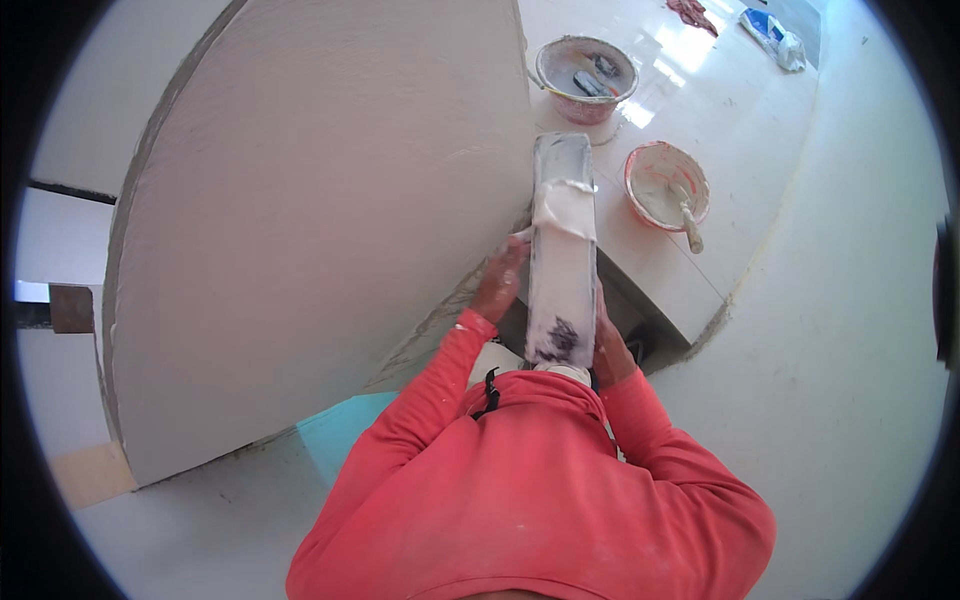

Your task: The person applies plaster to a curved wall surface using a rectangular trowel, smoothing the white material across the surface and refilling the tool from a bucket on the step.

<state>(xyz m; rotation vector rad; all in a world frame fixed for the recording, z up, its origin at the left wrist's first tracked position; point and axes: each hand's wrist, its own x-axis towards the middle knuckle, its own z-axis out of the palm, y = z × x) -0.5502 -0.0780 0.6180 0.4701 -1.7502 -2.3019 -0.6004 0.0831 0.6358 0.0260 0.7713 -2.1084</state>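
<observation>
A long, narrow plastering float (562,275) is held upright in front of my body, its pale face toward me. A folded ridge of wet white plaster (565,210) crosses its upper part, and a dark worn patch shows near its lower end. My left hand (502,278), smeared with white, grips the left edge. Lower down, my right hand (611,340) holds the right edge, its fingers partly hidden behind the float. To the left stands a broad wall face (330,220) coated in smooth, damp-looking plaster.
Beyond the float, a bucket (585,118) holds greyish water and tools. Right of it, a reddish bucket (640,205) contains plaster and a wooden-handled tool (692,228). A blue-and-white bag (772,38) and a reddish cloth (692,14) lie farther off. A pale wall (850,300) rises right.
</observation>
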